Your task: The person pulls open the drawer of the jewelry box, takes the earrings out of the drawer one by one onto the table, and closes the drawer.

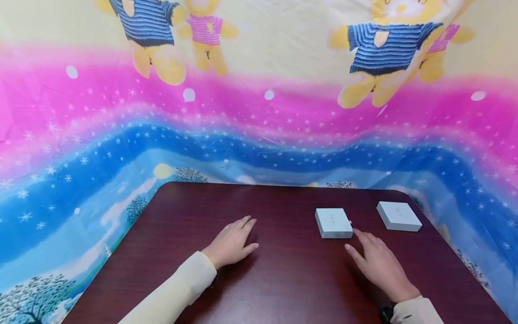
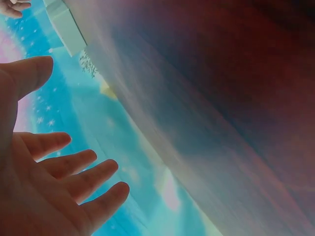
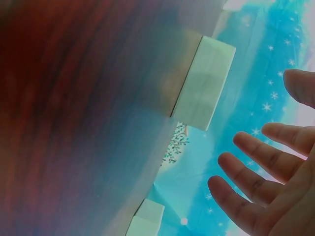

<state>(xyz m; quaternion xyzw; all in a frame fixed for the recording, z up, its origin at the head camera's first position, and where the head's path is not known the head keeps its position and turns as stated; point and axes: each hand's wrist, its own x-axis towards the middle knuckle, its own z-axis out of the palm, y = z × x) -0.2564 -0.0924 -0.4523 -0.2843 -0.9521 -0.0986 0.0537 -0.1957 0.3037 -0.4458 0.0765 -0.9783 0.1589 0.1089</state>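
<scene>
Two flat white boxes are on the dark table. The nearer-to-middle white box [image 1: 332, 221] has a small pinkish tab at its right edge; the other white box [image 1: 399, 216] lies farther right. My right hand [image 1: 382, 265] is just in front of the first box, its fingertips close to the box's right front corner; whether they touch I cannot tell. In the right wrist view its fingers [image 3: 261, 189] are spread and hold nothing, with the box's side [image 3: 204, 83] beyond them. My left hand [image 1: 230, 243] is over the table's middle left, fingers [image 2: 91, 177] extended and holding nothing.
The dark reddish-brown table [image 1: 267, 288] has rounded far corners. Behind and beside it hangs a printed cloth [image 1: 259, 112] with bears, snowflakes and trees. The right-hand box lies close to the table's right edge.
</scene>
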